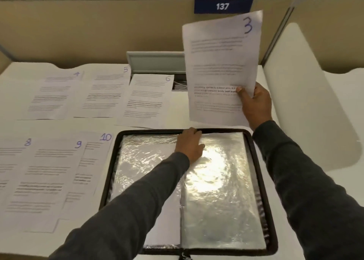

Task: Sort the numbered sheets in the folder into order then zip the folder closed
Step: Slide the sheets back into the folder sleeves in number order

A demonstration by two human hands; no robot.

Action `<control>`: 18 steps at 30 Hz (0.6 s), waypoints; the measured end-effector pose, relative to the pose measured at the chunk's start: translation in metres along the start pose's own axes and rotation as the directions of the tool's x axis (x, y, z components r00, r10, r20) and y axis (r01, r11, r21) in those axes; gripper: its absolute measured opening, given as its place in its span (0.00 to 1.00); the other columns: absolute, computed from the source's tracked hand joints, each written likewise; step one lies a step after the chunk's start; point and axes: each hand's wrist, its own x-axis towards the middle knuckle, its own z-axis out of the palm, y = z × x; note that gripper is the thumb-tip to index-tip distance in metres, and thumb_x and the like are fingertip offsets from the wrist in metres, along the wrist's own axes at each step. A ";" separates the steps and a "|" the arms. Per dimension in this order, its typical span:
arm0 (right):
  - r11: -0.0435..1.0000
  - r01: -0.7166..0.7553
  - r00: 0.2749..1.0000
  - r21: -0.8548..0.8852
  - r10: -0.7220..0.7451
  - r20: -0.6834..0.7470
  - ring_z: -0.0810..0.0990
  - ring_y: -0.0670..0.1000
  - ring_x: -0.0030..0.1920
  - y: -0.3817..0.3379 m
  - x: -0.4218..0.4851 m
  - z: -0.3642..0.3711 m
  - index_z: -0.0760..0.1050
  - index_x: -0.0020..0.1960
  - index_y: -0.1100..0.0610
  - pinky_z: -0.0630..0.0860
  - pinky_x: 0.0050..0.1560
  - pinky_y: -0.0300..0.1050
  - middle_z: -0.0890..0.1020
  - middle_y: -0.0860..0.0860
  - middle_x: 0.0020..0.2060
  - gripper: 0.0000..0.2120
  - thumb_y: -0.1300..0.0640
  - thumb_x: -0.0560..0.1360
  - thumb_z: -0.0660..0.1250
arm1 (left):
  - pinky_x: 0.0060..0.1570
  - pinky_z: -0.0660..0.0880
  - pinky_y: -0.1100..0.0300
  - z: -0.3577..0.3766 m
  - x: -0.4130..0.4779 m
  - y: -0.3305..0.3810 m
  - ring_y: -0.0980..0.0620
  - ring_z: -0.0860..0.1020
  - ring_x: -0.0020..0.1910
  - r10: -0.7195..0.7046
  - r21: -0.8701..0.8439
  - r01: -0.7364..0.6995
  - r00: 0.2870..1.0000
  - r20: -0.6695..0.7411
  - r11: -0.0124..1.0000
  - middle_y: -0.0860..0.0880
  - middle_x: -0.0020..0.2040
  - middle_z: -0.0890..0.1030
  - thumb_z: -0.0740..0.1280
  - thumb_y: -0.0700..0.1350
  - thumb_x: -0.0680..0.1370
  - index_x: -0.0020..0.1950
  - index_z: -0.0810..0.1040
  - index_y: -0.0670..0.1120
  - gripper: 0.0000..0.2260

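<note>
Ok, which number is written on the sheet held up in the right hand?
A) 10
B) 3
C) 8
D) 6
B: the sheet pinched in the right hand bears a large handwritten 3 in its top right corner.
</note>
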 end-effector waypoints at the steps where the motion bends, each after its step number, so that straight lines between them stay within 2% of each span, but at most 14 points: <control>1: 0.998 -0.027 0.999 0.060 0.028 -0.018 0.84 0.49 0.49 0.003 0.002 -0.008 0.78 0.54 0.48 0.82 0.50 0.45 0.84 0.47 0.49 0.04 0.51 0.80 0.68 | 0.60 0.70 0.49 0.002 0.004 0.004 0.43 0.72 0.60 0.023 0.039 -0.024 1.000 0.016 0.999 0.46 0.61 0.73 0.65 0.50 0.78 0.66 0.73 0.46 0.18; 3: 0.978 -0.081 0.995 0.194 0.090 -0.038 0.84 0.51 0.52 0.007 0.006 -0.020 0.79 0.55 0.46 0.83 0.53 0.50 0.85 0.48 0.51 0.05 0.52 0.79 0.69 | 0.57 0.70 0.49 0.004 0.012 0.010 0.43 0.72 0.58 0.047 0.088 -0.049 0.999 0.020 0.995 0.45 0.60 0.72 0.64 0.49 0.78 0.67 0.73 0.46 0.18; 5: 0.947 -0.119 0.988 0.298 0.141 -0.054 0.85 0.49 0.52 0.009 0.010 -0.029 0.79 0.57 0.50 0.83 0.51 0.47 0.85 0.48 0.52 0.07 0.55 0.79 0.69 | 0.54 0.68 0.51 0.002 0.018 0.017 0.44 0.72 0.56 0.079 0.109 -0.078 0.997 -0.002 0.991 0.46 0.59 0.73 0.64 0.48 0.78 0.64 0.75 0.46 0.16; 7: 0.915 -0.142 0.982 0.378 0.177 -0.059 0.85 0.49 0.51 0.012 0.014 -0.036 0.79 0.60 0.53 0.82 0.48 0.43 0.85 0.49 0.53 0.09 0.58 0.80 0.69 | 0.52 0.67 0.52 -0.002 0.022 0.024 0.45 0.72 0.53 0.100 0.078 -0.097 0.995 -0.032 0.992 0.47 0.55 0.74 0.65 0.48 0.78 0.59 0.76 0.47 0.11; 11: 0.853 -0.166 0.973 0.494 0.223 -0.059 0.85 0.51 0.53 0.016 0.018 -0.046 0.79 0.61 0.54 0.82 0.49 0.43 0.86 0.51 0.54 0.11 0.61 0.79 0.69 | 0.45 0.63 0.55 -0.005 0.027 0.030 0.46 0.72 0.48 0.140 0.072 -0.136 0.989 -0.050 0.988 0.47 0.49 0.75 0.67 0.48 0.77 0.48 0.77 0.46 0.06; 15: 0.797 -0.194 0.965 0.572 0.259 -0.033 0.85 0.53 0.55 0.018 0.020 -0.048 0.79 0.60 0.54 0.82 0.51 0.45 0.86 0.51 0.55 0.11 0.62 0.79 0.69 | 0.46 0.67 0.53 -0.006 0.028 0.027 0.44 0.73 0.49 0.140 -0.003 -0.140 0.989 -0.040 0.990 0.45 0.48 0.77 0.66 0.44 0.78 0.48 0.83 0.45 0.07; 18: 0.736 -0.234 0.953 0.635 0.304 -0.002 0.85 0.53 0.54 0.017 0.022 -0.044 0.79 0.58 0.53 0.82 0.48 0.44 0.86 0.52 0.54 0.11 0.65 0.79 0.68 | 0.47 0.70 0.53 -0.008 0.024 0.028 0.45 0.76 0.48 0.145 -0.051 -0.150 0.986 -0.079 0.987 0.46 0.48 0.81 0.65 0.42 0.79 0.52 0.83 0.46 0.07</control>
